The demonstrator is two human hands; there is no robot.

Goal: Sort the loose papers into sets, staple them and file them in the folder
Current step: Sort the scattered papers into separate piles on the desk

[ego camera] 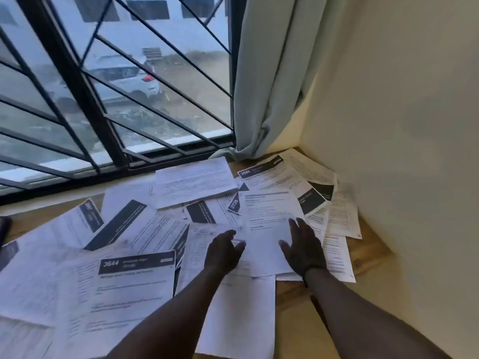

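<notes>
Loose papers (145, 229) lie scattered and overlapping across a wooden table (293, 294) set against a barred window (108, 81) and a pale curtain (269, 73). Both hands reach over a white sheet (269, 229) near the middle of the spread: the left hand (224, 251) hangs with fingers loosely curled and gripping nothing, while the right hand (303, 248) lies with fingers straight on the sheet's right edge.

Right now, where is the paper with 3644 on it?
In the head view, the 3644 paper lies low on the left of the wooden table, just left of the left forearm, among the other loose papers.
</notes>
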